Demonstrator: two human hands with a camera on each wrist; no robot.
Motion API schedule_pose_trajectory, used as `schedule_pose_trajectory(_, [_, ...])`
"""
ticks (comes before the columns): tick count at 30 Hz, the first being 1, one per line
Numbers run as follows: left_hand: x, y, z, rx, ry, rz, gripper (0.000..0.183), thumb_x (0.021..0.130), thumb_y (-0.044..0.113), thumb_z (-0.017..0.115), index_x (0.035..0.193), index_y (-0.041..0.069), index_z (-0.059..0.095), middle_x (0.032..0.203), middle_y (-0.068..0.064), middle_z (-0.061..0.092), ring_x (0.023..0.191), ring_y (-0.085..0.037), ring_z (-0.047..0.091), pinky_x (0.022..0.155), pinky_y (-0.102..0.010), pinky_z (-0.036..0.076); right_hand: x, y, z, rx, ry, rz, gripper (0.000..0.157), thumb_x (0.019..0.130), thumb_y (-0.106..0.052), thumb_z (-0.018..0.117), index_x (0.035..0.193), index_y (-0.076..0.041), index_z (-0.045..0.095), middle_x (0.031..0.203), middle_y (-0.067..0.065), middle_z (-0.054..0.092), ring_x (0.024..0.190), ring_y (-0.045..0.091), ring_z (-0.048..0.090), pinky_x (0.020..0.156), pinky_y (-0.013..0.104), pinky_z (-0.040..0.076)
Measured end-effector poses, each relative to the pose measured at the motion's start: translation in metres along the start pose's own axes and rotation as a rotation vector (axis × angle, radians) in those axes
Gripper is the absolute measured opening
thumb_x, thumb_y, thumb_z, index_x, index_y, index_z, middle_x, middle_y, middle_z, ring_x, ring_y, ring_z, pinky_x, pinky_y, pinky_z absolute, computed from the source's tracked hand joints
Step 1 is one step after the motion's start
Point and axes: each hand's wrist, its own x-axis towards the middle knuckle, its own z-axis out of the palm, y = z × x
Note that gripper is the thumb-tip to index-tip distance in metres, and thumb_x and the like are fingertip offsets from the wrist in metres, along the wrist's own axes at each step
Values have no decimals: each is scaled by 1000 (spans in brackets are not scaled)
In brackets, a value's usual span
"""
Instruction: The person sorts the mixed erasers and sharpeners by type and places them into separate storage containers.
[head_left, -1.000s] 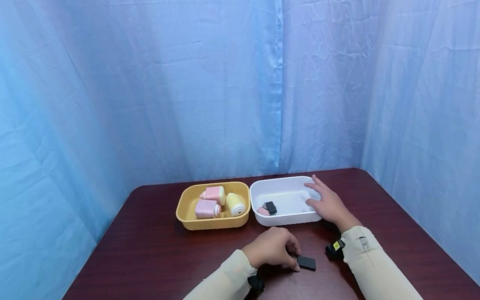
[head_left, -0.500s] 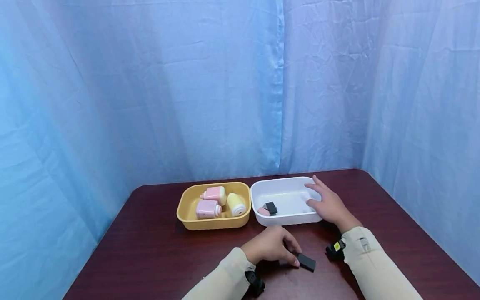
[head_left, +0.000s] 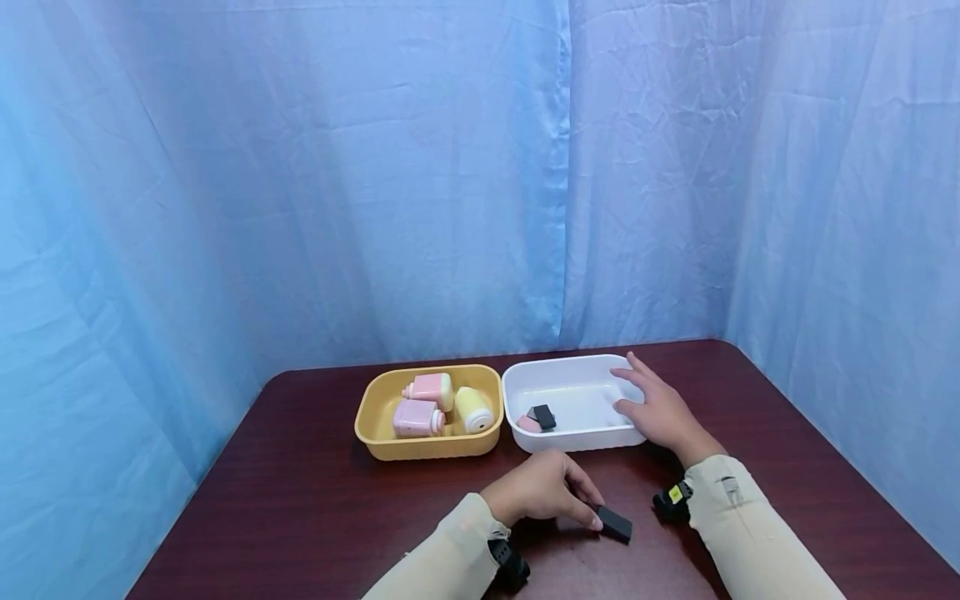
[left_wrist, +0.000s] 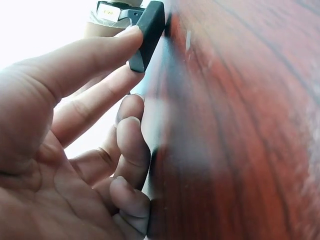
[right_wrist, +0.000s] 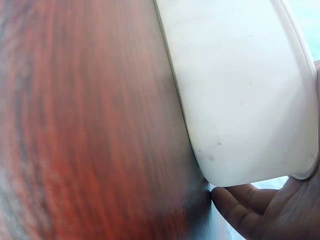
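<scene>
Low over the table, my left hand point(head_left: 542, 493) pinches a small black rectangular block point(head_left: 616, 525) by its near end, between thumb and index finger. In the left wrist view the block point(left_wrist: 150, 32) is tilted, and the other fingers curl close to the tabletop. My right hand point(head_left: 662, 414) holds the right end of a white plastic bin point(head_left: 573, 442), with thumb and index finger over its rim. The right wrist view shows other fingers against the bin's outside lower corner. Inside the bin's left end lie a dark block point(head_left: 543, 417) and a pinkish piece point(head_left: 528, 424).
A yellow bin point(head_left: 427, 450) stands left of the white one, nearly touching it. It holds a pink bottle point(head_left: 430, 386), a lilac bottle point(head_left: 415, 418) and a yellow bottle point(head_left: 472, 408). Blue curtains point(head_left: 450, 183) hang behind the dark red wooden table point(head_left: 300, 508).
The black block was lying flat with my left fingers at its end; now it is tilted in their pinch. My right hand has stayed on the white bin.
</scene>
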Motion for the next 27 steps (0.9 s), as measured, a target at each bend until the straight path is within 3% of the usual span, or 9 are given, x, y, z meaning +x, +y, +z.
schedule_pose_trajectory(8, [-1,1,-4,12,17,24,11,80,17,90,89,20,85,73,16,74,76,1,64,67,-19,51,0,0,1,-8,-4,17,55,99,-21,61,152,-9,52,173,16,16,155,48,22,116,72,25])
schedule_pose_trajectory(20, [-3,10,-12,-35,86,-1,10,81,20,90,89,22,84,76,15,75,78,-1,64,70,-20,50,-1,-1,0,-9,-9,27,56,99,-21,61,152,-8,51,173,16,15,155,48,22,116,73,24])
schedule_pose_trajectory(27, [-5,13,-21,-74,155,46,12,82,21,90,92,20,84,82,14,75,73,-2,60,60,-21,46,-1,-1,0,-7,-5,22,56,99,-21,61,152,-8,51,173,17,16,154,49,22,115,74,25])
